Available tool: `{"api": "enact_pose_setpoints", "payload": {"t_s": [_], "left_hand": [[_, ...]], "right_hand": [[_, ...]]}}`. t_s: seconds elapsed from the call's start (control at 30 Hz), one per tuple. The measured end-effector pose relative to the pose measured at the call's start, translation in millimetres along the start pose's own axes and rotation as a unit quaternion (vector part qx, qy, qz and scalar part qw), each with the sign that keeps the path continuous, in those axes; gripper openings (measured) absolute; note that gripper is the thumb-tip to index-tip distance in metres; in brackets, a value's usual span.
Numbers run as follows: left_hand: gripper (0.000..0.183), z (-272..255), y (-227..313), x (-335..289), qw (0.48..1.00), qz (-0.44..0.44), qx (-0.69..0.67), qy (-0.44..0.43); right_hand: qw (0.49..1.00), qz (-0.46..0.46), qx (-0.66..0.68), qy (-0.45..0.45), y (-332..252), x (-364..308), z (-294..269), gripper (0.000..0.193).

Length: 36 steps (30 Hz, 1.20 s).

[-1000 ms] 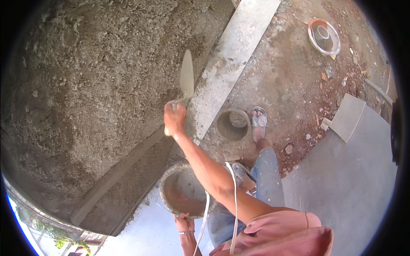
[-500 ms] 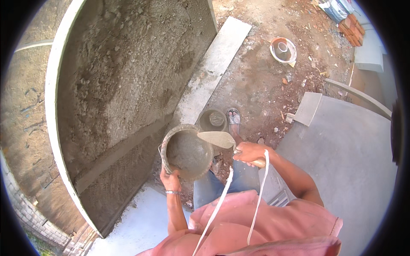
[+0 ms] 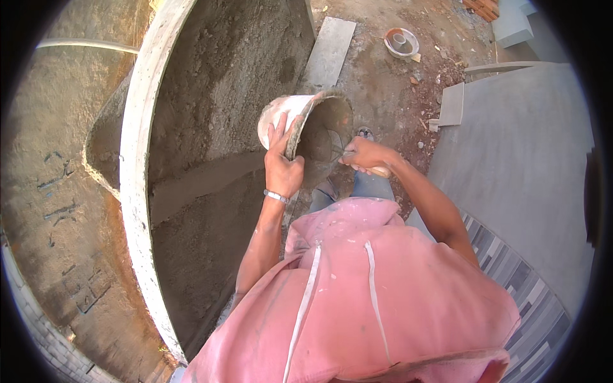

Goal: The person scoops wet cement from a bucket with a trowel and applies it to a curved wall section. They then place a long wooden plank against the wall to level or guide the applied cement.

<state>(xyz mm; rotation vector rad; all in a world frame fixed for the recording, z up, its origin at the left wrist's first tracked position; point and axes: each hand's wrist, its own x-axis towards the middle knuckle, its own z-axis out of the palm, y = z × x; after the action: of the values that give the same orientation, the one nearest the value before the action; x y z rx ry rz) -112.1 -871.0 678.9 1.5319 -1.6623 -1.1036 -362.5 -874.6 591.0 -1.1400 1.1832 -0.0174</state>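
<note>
A mortar-crusted bucket (image 3: 309,131) is held tilted on its side in front of me, its mouth turned toward my right. My left hand (image 3: 283,163) grips it from the left, thumb near the rim and fingers spread along the pale outer wall. The right hand (image 3: 369,155) is closed round the wooden handle of a trowel (image 3: 381,171). Its blade reaches into the bucket's mouth and is partly hidden there. Close to the left of the bucket stands a rough, mortar-covered wall (image 3: 211,115) with a smoother band across it.
The wall's pale top edge (image 3: 137,159) curves along my left. A flat board (image 3: 329,51) lies at its far foot. Farther off, a second bucket (image 3: 401,43) rests on the debris-strewn ground. To the right is a broad grey smooth surface (image 3: 511,147); bricks (image 3: 482,7) lie at the far right.
The bucket has been lifted away from me and tipped from mouth-up onto its side. The trowel blade has gone from above the rim into the bucket. My view has shifted.
</note>
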Motion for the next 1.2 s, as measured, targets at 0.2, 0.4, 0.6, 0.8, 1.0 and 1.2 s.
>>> {"api": "enact_pose_setpoints", "payload": {"t_s": [0.2,0.4,0.6,0.8,1.0,1.2], "left_hand": [[0.079,-38,-24,8,0.983,-0.106,-0.15,-0.005],[0.077,-44,-59,5,0.947,-0.2,-0.249,0.038],[0.071,-29,-126,9,0.897,-0.287,-0.313,0.124],[0.082,-27,-210,1,0.866,-0.377,-0.289,0.154],[0.076,-36,-242,-31,0.856,-0.403,-0.265,0.183],[0.066,-19,-202,-45,0.821,-0.463,-0.224,0.248]], "right_hand": [[0.977,-0.08,0.195,-0.009,-16,3,82,0.027],[0.971,-0.044,0.017,0.233,-23,11,114,0.033],[0.965,-0.05,0.214,0.141,-7,25,110,0.027],[0.805,-0.068,0.565,0.169,37,51,72,0.031],[0.646,-0.134,0.602,0.45,122,98,-63,0.032],[0.552,-0.138,0.519,0.638,233,234,-180,0.041]]}}
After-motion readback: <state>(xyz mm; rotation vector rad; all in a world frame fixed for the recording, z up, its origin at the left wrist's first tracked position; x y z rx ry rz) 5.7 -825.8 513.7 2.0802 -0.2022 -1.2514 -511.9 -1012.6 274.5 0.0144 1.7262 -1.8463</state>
